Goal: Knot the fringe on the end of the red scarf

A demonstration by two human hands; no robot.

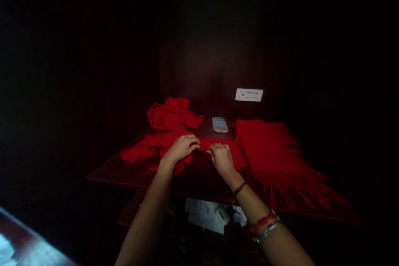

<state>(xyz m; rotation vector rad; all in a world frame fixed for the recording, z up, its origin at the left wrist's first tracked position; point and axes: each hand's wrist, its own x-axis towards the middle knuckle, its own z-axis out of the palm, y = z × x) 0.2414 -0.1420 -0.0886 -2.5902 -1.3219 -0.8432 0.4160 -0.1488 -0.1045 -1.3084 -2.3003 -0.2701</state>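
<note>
Cloth, red and rumpled, lies on the dark tabletop (193, 181) at nine o'clock — the gap between the hands being the dial's centre. A crumpled red heap (170, 113) sits between ten and eleven. The left hand (183, 146), just left of centre, has its fingers curled nearly closed, pinching the red strip (203, 144); how tightly, I cannot tell. That strip spans the centre and runs toward three o'clock. At six, below the tabletop, are pale papers (204, 216), with a small pale case (222, 215) nearer half past five. The right hand (222, 156), just right of centre, is also curled nearly closed on the strip's near edge. A phone (220, 125) lies towards one o'clock, a wall socket (249, 94) beyond it, and a fringed red cloth (268, 143) spreads at three.

To handle the strip well, I'd keep both pinches level and the pull even — light enough not to stretch the fabric — and smooth its near edge.
</note>
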